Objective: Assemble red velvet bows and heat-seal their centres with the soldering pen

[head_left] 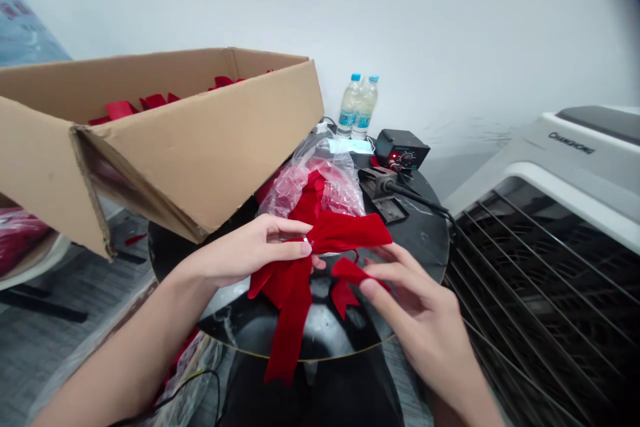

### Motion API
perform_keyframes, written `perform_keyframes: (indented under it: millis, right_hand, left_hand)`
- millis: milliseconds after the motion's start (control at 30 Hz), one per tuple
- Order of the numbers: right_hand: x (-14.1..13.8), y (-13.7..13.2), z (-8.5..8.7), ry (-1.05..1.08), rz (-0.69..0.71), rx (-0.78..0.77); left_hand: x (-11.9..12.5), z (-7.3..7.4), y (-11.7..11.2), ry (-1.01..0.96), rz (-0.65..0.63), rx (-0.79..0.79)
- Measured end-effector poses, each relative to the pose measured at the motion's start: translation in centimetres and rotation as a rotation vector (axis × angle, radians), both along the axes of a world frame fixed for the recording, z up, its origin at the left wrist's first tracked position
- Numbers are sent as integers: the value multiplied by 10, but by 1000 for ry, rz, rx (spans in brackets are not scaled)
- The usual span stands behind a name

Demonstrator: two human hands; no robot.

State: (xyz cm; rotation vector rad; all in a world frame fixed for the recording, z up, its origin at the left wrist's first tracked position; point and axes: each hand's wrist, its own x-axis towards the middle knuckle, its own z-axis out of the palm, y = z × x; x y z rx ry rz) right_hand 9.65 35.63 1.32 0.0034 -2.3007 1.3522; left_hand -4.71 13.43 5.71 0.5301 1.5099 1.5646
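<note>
Hands low over near edge of round black table (425, 240). Pinches red velvet bow (345, 232) at its knot with left hand (260, 250): thumb and forefinger closed tight on fabric, remaining fingers curled under. Holds bow above near-centre of table, tails (287, 320) hanging past near edge. Grips small red ribbon piece (350, 273) with right hand (415, 307), just right of knot: thumb pressed onto piece, other fingers loosely bent. Behind bow, at table centre: clear plastic bag (320, 180) with red fabric inside. Left of bag, overhanging left edge: tilted cardboard box (200, 147) holding red pieces. Toward far edge: iron stand (385, 187), black control unit (401, 149), two water bottles (357, 107). Beside right edge: white grilled appliance (550, 247).
</note>
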Motion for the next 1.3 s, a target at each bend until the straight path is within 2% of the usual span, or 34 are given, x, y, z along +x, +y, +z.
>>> perform_keyframes:
  millis: [67,233,400,500,567,633,700,800,900,1000,1133,1300]
  right_hand:
    - [-1,-4,0,2,48,-18]
    - [-8,-6,-4,105,-28,71]
    - [-8,19,0,68,44,159]
    - [-7,39,6,27,100,188]
    - [-1,48,10,34,68,226]
    - [7,50,13,55,-22,161]
    - [15,39,13,29,-88,-31]
    - [13,9,7,-105,-31,-307]
    - [-1,-17,-3,-145,6,-454]
    - [-13,-25,-10,-150,7,-509]
    - [-17,-21,-11,-190,-5,-515]
    - [-16,-22,-7,-231,-14,-478]
  left_hand:
    - [3,1,3,-15,-33,18]
    - [9,4,7,-5,-32,28]
    - [10,-1,10,-45,-41,20]
    - [9,-4,13,58,-2,-52]
    - [8,-5,14,161,59,-104]
    - [8,-7,16,217,118,-117]
    - [9,-10,19,229,168,-77]
    - [11,-19,26,242,233,4]
    - [14,-28,33,273,211,26]
    - [18,-33,36,293,160,43]
    - [25,-35,35,269,126,78]
    - [34,-42,41,309,291,104]
